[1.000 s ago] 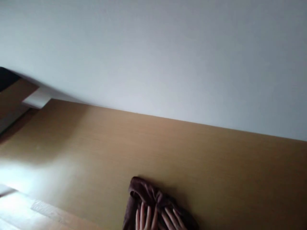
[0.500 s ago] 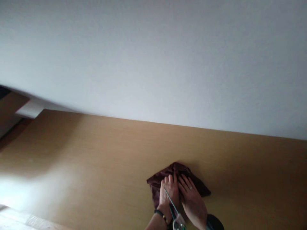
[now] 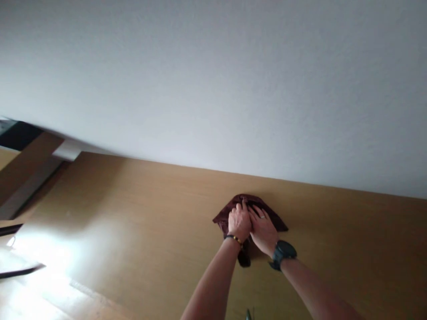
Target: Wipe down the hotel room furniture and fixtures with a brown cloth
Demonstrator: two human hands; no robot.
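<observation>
A dark maroon cloth (image 3: pixel 277 221) lies bunched and folded on the wooden tabletop (image 3: pixel 160 231), with a loose end trailing toward me. My left hand (image 3: pixel 239 222), with a dark beaded bracelet at its wrist, presses on the cloth with its fingers bent into it. Right beside it, touching, my right hand (image 3: pixel 265 231) rests on the cloth with its fingers stretched out. It has a ring on one finger, and a dark watch (image 3: pixel 283 253) is on that wrist. Parts of the cloth under both palms are hidden.
A pale wall (image 3: pixel 213 89) rises along the table's far edge. Brown wooden furniture (image 3: pixel 30 164) stands past the table's left end. Bright glare covers the lower left, near dark curved bars (image 3: pixel 22 272). A thin dark tip (image 3: pixel 248 314) shows at the bottom edge.
Both hands have pushed the cloth away from me, closer to the wall. My forearms now show stretched out, and the thin hanging object has dropped mostly out of the picture. The view has shifted slightly left.
</observation>
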